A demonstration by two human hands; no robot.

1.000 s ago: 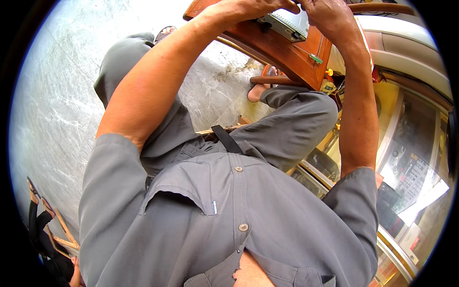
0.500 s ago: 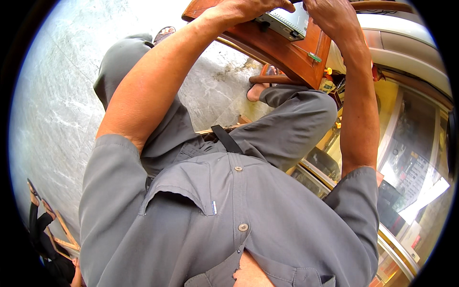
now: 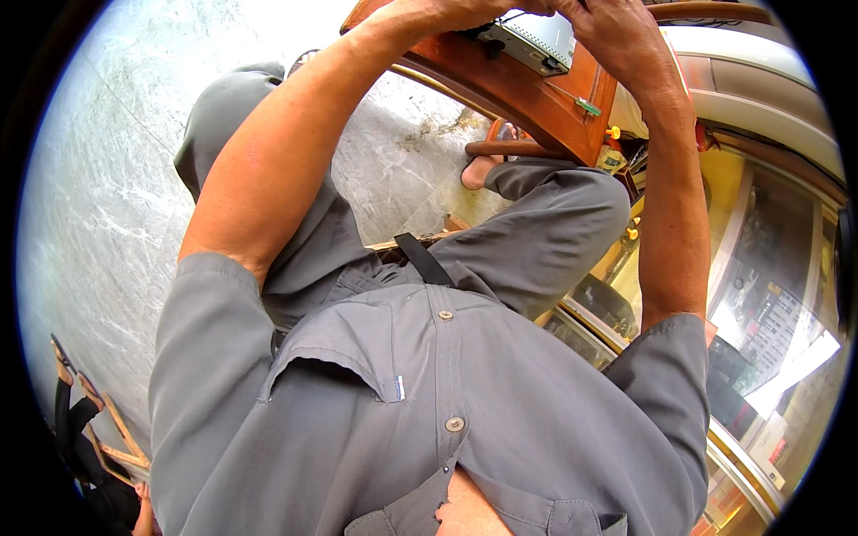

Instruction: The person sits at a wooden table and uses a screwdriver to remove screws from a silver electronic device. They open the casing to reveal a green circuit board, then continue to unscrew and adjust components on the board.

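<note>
A silver metal-cased box (image 3: pixel 539 46), like a car stereo or a drive unit, rests on a reddish-brown wooden tabletop (image 3: pixel 585 80) at the top of the view. My left hand (image 3: pixel 469 9) reaches over its far side, fingers bent toward my right hand (image 3: pixel 612 27). The fingertips of both hands come together above the box, closed. The top edge cuts them off, so what they hold is hidden. A small screwdriver with a green handle (image 3: pixel 587 106) lies on the wood, its thin shaft pointing toward the box's near corner.
A glass-fronted cabinet (image 3: pixel 760 295) with papers and boxes inside stands at my right. Yellow knobs (image 3: pixel 614 132) stick out near the table's corner. A curved wooden rail (image 3: pixel 514 150) passes below the table. At the lower left, another person's legs (image 3: pixel 71 411) show beside a wooden frame (image 3: pixel 121 438).
My left hand has shifted slightly up and toward my right hand, and the fingertips now meet. The box and the screwdriver have stayed in place.
</note>
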